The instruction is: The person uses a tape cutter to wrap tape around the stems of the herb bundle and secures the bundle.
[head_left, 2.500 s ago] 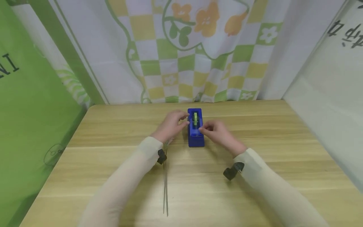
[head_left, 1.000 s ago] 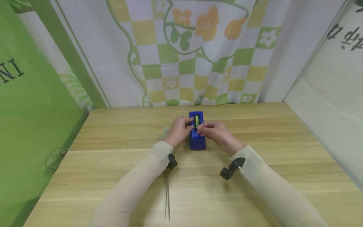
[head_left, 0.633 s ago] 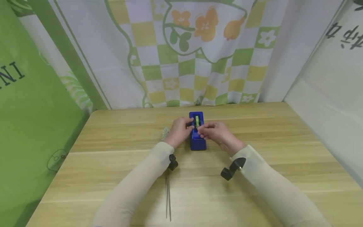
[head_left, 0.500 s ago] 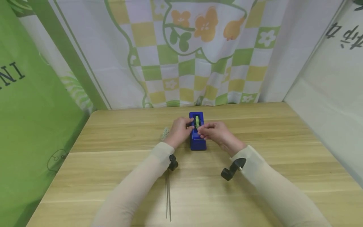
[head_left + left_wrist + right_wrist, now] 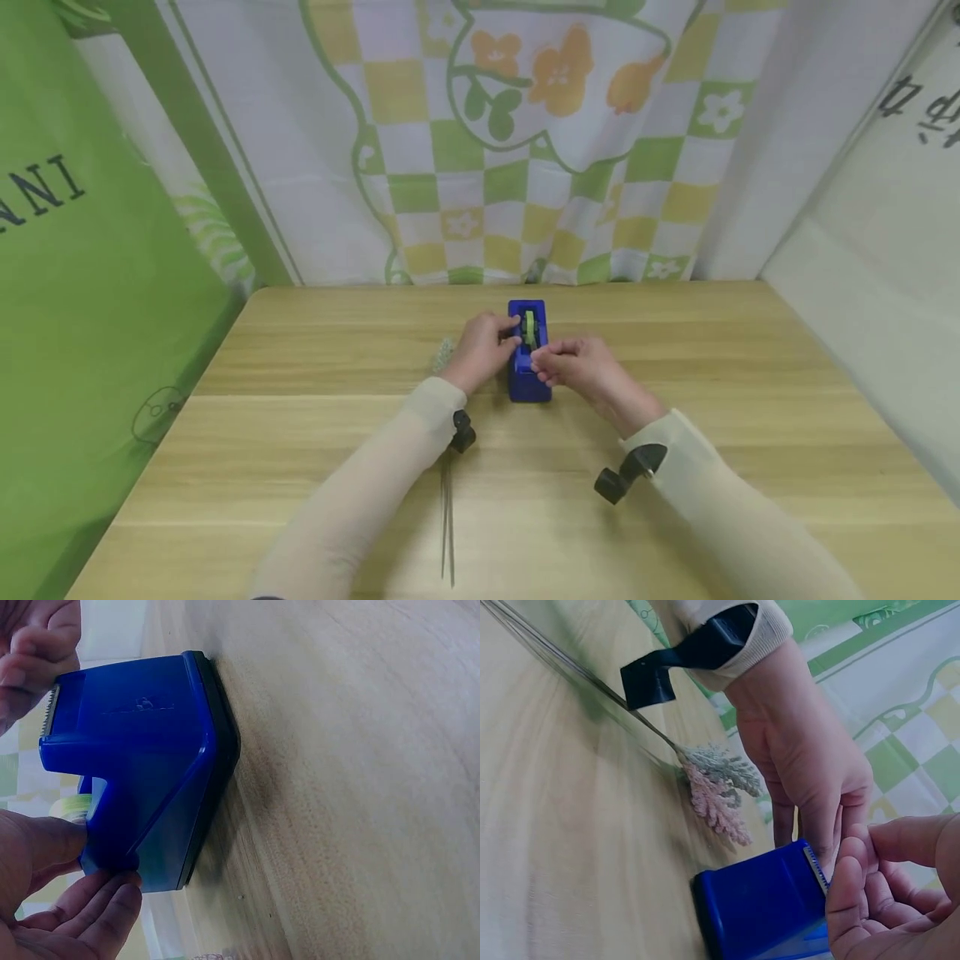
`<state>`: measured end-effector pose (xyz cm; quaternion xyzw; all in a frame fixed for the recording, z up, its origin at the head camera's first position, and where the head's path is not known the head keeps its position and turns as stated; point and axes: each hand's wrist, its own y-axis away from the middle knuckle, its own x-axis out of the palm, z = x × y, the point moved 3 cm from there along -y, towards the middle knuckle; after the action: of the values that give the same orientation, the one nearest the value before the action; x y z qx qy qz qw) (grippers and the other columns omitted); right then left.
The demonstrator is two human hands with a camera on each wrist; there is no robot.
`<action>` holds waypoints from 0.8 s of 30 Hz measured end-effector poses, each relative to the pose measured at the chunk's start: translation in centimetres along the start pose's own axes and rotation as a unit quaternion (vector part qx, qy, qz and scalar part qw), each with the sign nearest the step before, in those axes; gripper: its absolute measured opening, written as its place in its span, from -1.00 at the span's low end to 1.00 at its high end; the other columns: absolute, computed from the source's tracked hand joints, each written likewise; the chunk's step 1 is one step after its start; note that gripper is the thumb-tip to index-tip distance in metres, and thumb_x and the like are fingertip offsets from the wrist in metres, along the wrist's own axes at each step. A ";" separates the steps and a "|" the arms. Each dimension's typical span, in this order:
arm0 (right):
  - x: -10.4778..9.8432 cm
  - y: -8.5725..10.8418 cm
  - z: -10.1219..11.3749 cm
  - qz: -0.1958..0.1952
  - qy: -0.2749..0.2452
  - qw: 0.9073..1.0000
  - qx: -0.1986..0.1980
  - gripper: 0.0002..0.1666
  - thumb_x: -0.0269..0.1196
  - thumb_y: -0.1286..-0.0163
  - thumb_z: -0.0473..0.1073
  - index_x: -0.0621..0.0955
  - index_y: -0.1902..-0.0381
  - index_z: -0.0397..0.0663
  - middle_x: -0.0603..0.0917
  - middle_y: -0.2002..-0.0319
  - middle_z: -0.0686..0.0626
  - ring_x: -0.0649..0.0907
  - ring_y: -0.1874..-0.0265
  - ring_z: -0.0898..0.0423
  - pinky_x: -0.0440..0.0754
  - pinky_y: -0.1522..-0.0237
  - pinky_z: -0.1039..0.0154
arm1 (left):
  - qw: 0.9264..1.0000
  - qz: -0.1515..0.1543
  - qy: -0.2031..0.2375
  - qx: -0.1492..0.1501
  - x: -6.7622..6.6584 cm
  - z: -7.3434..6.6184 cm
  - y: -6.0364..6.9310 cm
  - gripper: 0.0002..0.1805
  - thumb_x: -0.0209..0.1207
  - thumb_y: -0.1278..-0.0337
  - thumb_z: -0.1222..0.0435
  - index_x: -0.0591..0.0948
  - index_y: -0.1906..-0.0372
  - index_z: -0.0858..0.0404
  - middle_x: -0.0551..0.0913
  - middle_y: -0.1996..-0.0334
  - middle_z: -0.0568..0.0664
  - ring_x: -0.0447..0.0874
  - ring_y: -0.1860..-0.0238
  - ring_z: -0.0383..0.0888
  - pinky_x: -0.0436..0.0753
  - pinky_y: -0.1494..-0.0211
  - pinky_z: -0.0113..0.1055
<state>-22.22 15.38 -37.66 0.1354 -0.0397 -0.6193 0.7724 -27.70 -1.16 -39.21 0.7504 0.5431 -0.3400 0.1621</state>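
A blue tape dispenser (image 5: 529,387) with a toothed metal cutter (image 5: 51,709) stands on the wooden table. Its small roll of tape (image 5: 529,326) has a yellow-green core. My left hand (image 5: 481,352) grips the dispenser's left side, thumb near the roll and fingers against the wall, as the left wrist view shows. Over the front of the dispenser, my right hand (image 5: 592,377) pinches the tape's end between thumb and index finger; the clear strip itself is barely visible. Beneath my left wrist lie pink and pale green flower sprigs (image 5: 718,804) on long thin stems (image 5: 447,525), partly hidden by the forearm.
The wooden tabletop (image 5: 570,517) reaches back to a checked, flower-printed curtain (image 5: 540,167). A green cloth (image 5: 97,317) hangs at the left and a white one (image 5: 885,250) at the right. Black cameras (image 5: 622,483) are strapped to both wrists.
My right hand has gone from the dispenser's front edge to near the roll, then slightly back toward the front. My left hand has come closer against the dispenser's side. The head view has shifted slightly.
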 end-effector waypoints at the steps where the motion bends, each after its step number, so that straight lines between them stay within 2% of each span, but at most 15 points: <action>1: 0.1 0.2 -0.2 0.000 -0.003 1.000 -0.002 -0.75 0.16 -0.57 -0.36 0.60 0.00 -0.55 0.74 0.44 0.12 0.68 0.44 0.29 0.71 0.29 0.44 | 1.000 0.002 0.001 -0.002 0.1 0.0 0.0 -0.56 0.23 -0.47 0.34 0.58 -0.36 0.33 0.74 -0.06 0.25 0.45 0.38 -0.16 0.49 0.31 -0.43; 8: 0.5 1.0 -1.2 -0.002 -0.015 1.000 -0.008 -0.75 0.17 -0.55 -0.37 0.61 0.02 -0.56 0.75 0.43 0.10 0.69 0.43 0.28 0.71 0.29 0.43 | 1.000 0.008 0.018 -0.011 0.2 0.2 0.0 -0.56 0.20 -0.50 0.32 0.55 -0.38 0.32 0.73 -0.20 0.20 0.36 0.53 -0.21 0.43 0.43 -0.45; 13: 0.7 1.5 -1.9 -0.007 -0.015 1.000 -0.005 -0.73 0.17 -0.54 -0.39 0.60 0.00 -0.61 0.75 0.42 0.08 0.69 0.43 0.28 0.72 0.27 0.42 | 1.000 0.011 0.020 -0.011 0.2 0.2 0.0 -0.55 0.20 -0.51 0.31 0.55 -0.39 0.31 0.71 -0.22 0.20 0.37 0.51 -0.21 0.44 0.40 -0.45; 21: 1.0 2.5 -3.0 -0.001 -0.026 1.000 0.006 -0.82 0.20 -0.53 -0.36 0.64 0.09 -0.45 0.76 0.38 0.06 0.70 0.39 0.25 0.73 0.21 0.39 | 1.000 0.010 0.023 -0.011 0.2 0.2 0.1 -0.56 0.19 -0.51 0.32 0.56 -0.38 0.31 0.66 -0.31 0.17 0.32 0.55 -0.22 0.44 0.41 -0.45; 24: 1.2 2.8 -3.2 0.005 -0.031 1.000 0.002 -0.83 0.21 -0.53 -0.36 0.64 0.10 -0.44 0.76 0.36 0.05 0.70 0.37 0.25 0.73 0.21 0.39 | 1.000 0.009 0.023 -0.013 0.2 0.2 0.1 -0.55 0.19 -0.51 0.31 0.55 -0.39 0.30 0.71 -0.22 0.20 0.31 0.56 -0.22 0.42 0.44 -0.45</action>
<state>-18.55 15.31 -40.12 0.1175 -0.0656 -0.6193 0.7736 -27.66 -1.15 -39.45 0.7610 0.5438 -0.3143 0.1624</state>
